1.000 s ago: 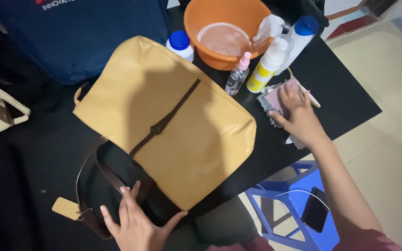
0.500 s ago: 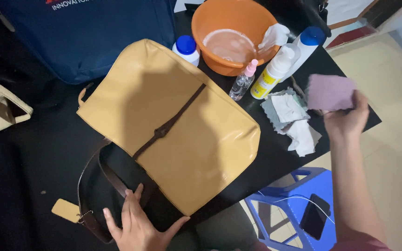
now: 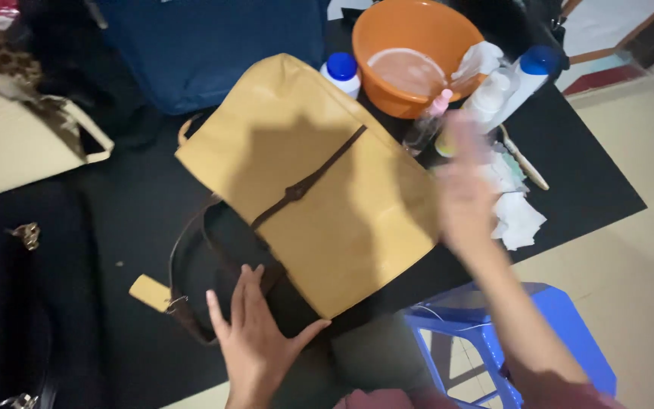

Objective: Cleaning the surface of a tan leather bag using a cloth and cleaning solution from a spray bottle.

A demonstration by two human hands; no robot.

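A tan-yellow leather bag with a dark brown strap lies flat on the black table. My left hand rests flat, fingers spread, on the bag's dark lower part beside the strap loop, holding nothing. A tan tag hangs off the strap to its left. My right hand is motion-blurred over the bag's right edge. Whether it holds the mauve cloth is hidden by the blur. White and grey cloths lie just right of it.
An orange basin with soapy water, a blue-capped white jar, a tall blue-capped bottle, a pump bottle and a small spray bottle stand behind. Navy bag, cream bag, black bag left. Blue stool below.
My right hand lifted a mauve cloth off the pile, then swung left to the bag's right edge. The view shifted, showing more bags at left. My left hand stayed on the bag.
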